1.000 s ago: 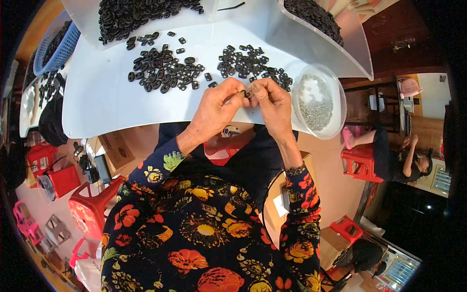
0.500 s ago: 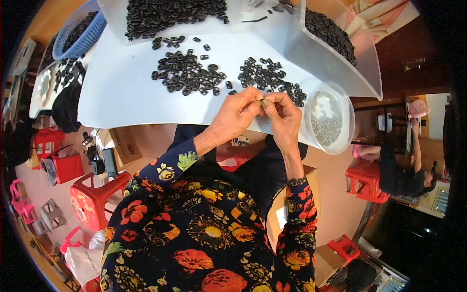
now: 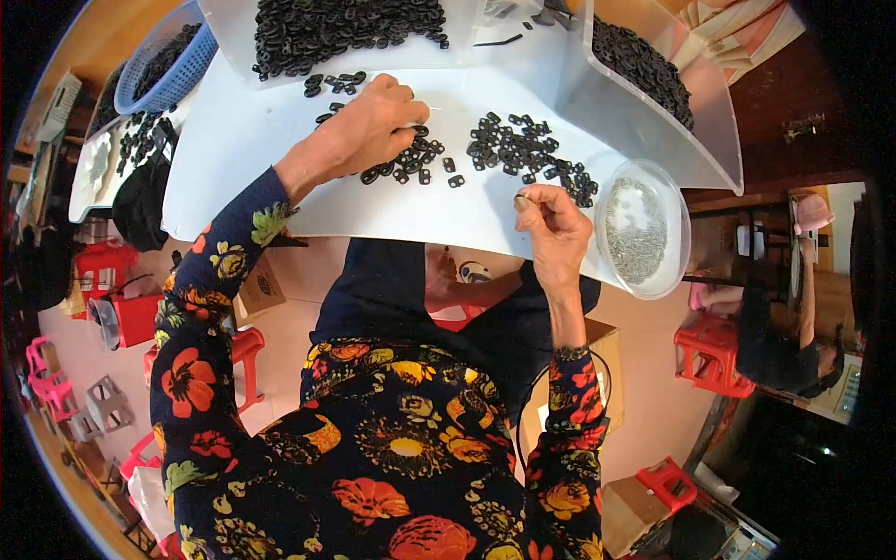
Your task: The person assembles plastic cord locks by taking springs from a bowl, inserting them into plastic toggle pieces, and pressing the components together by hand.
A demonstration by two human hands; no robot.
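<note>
My left hand (image 3: 371, 123) hangs over the left pile of small black oval parts (image 3: 411, 159) and hides some of it. Its fingers are bent together; what they hold, if anything, is too small to make out. By the table's front edge, my right hand (image 3: 557, 231) has thumb and forefinger pinched, with any small piece between them hidden. Just beyond it lies a second pile of small black parts (image 3: 511, 145). To its right stands a round clear tub (image 3: 684, 229) with many small silvery metal pins (image 3: 635, 245).
A clear bin (image 3: 224, 37) of black parts stands at the back, another clear bin (image 3: 709, 140) at the far right. A blue basket (image 3: 191, 70) sits at the left. Below are red stools (image 3: 250, 359); a person (image 3: 779, 327) is off to the right.
My hands have come apart from their meeting point at the table's front. The left has moved left and away, over the left pile; the right has shifted slightly nearer and stays pinched.
</note>
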